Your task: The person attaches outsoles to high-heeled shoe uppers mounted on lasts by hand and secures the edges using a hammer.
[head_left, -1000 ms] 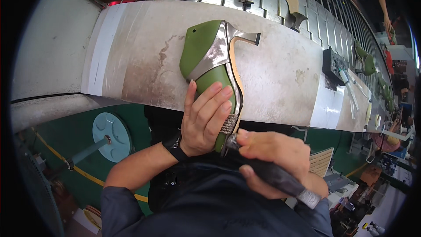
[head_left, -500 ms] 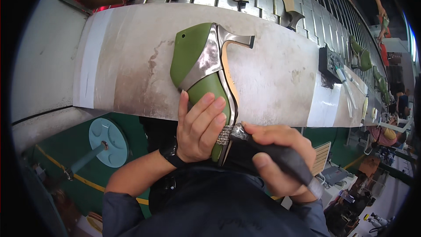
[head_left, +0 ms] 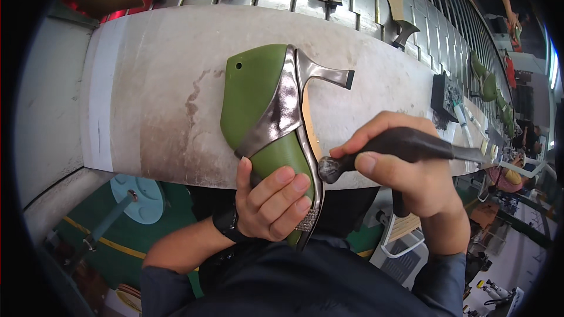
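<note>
Fingers of the left hand are clamping round the forefoot of a metallic high-heeled shoe, while those of the right hand are wrapping round a dark hand tool. I am viewing remotely and noting the shoe lying side-on, heel end over the table, toe end pointing past the near edge; whether the table is bearing its weight, I am not managing to tell. The tool's rounded end is standing at the edge of the tan sole, touching or just beside it. I am judging assembly as well advanced: the heel is sitting in place and a glittering band is crossing the forefoot. A green last is filling the shoe, so I am recording it as unfinished. How much sole edge is remaining unworked, I am not seeing.
</note>
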The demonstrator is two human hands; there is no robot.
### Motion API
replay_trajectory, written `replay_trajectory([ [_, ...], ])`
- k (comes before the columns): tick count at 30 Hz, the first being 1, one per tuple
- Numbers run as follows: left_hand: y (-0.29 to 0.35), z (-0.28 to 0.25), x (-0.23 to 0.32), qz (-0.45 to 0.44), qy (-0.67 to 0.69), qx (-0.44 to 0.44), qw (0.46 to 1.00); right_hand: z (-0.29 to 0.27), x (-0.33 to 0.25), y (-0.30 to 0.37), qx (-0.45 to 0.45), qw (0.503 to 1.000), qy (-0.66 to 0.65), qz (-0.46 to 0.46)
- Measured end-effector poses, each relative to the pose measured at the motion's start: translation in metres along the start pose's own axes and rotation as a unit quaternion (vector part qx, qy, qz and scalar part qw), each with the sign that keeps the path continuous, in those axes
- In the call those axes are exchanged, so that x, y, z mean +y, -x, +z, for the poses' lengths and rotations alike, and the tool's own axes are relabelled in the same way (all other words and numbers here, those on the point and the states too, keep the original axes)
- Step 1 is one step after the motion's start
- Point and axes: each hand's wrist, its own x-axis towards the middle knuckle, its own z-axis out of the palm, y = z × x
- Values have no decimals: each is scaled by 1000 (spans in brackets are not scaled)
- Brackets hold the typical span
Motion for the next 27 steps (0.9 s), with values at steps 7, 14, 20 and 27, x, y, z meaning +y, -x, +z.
replay_trajectory([
  [7, 1, -7, -3, -3, 8, -17, 1000, 10, -21, -24, -5, 998, 56, 42],
  [14, 2, -3, -4, -4, 15, -10, 1000, 30, 22, -23, 87, 987, -78, -110],
  [20, 1, -6, -2, 2, 18, -15, 1000, 23, 8, -37, 79, 988, -28, -132],
  [27, 3, -10, -5, -1, 9, -19, 1000, 9, -6, -58, 5, 995, 32, -93],
])
